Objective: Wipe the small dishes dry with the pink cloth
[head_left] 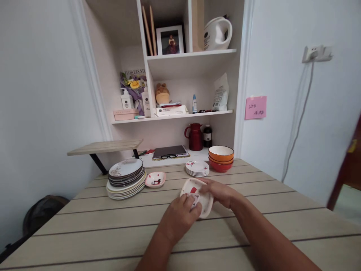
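Note:
My right hand (221,191) grips the right rim of a small white square dish (208,207) with a red pattern. The dish is tilted toward me above the table. Closed on a small, whitish crumpled cloth or tissue (195,200), my left hand (180,212) presses it against the inside of the dish; the fingers hide much of it. A similar dish (155,180) with a red and black picture lies further left, beside a tall stack of plates (126,178). Beyond my hands are a stack of small floral plates (197,168) and stacked orange and red bowls (221,159).
The slatted wooden table (118,229) stands against a white shelf unit (191,56). A raised wooden shelf (105,146) overhangs the table's back left. A red jug (195,137), a dark bottle (207,136) and a dark laptop (170,151) with glasses sit at the back.

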### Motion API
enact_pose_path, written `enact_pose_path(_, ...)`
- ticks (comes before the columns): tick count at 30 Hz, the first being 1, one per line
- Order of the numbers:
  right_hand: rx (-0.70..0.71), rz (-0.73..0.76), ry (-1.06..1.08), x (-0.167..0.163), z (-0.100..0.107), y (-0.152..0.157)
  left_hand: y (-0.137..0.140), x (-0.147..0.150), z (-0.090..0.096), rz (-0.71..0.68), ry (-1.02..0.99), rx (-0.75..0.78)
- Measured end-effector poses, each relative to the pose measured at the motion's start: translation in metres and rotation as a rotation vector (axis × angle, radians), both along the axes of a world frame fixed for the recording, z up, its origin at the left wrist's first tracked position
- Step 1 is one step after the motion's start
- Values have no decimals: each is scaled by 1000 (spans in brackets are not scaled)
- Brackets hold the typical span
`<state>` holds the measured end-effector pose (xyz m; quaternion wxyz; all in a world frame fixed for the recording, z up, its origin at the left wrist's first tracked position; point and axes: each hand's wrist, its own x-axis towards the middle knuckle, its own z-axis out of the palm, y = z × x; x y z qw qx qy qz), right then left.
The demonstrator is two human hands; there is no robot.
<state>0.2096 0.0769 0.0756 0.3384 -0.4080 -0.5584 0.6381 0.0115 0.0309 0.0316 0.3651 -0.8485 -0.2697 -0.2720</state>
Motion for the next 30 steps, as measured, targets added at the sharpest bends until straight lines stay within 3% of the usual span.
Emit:
enact_pose_path(5, -30, -113, 262, -21, -6, -4, 4, -3, -2, 39, -74, 72)
enact_pose_path(9, -73, -111, 479, -46, -10, -11, 5, -3, -5, 228, -175, 125)
enact_pose_path(13, -39, -282, 532, -67, -13, -19, 3, -3, -3, 287, -175, 141)
enact_pose_path(20, -57, -406, 370, -55, -6, -15, 3, -2, -1, 151, -71, 62)
enact_pose_path(27, 219, -227, -15, -28, 10, -14, 5, -5, -1, 145, -10, -85)
enact_pose_path(30, 248, -191, -124, -19, 12, -12, 5, -3, -1, 125, 19, -102)
